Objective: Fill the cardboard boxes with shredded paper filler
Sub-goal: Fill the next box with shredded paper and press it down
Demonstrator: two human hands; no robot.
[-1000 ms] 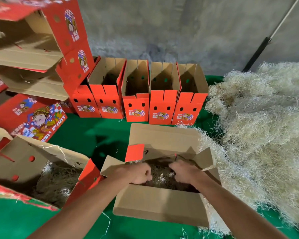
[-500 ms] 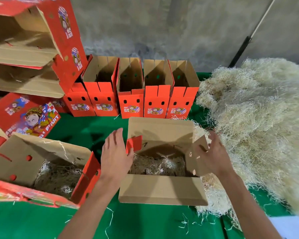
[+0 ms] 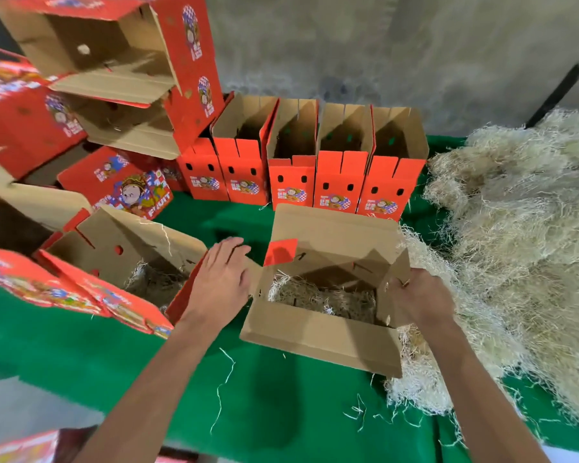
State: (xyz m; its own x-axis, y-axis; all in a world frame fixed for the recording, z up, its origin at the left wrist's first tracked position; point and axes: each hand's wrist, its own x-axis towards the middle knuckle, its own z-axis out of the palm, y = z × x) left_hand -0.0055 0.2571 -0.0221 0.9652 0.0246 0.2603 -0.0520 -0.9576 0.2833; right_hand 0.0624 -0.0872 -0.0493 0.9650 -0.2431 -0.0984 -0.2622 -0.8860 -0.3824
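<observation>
- Green desk is sitting against a grey wall, red boxes crowding behind.
- Open box, filler inside, is sitting beside the filler pile.
- Left hand fingers are lying straight on a flap; right hand is pinching the other.

"FRUIT" is printed on the red box lying flat.

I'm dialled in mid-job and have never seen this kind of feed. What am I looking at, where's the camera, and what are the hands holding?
No machine here: a person's two bare hands, filmed from a head-worn camera looking down. On the green-covered table stands an open brown cardboard box partly filled with shredded paper. The left hand rests flat on its left flap; the right hand grips its right flap. A big pale heap of shredded paper filler lies to the right. A row of upright red boxes waits behind.
</observation>
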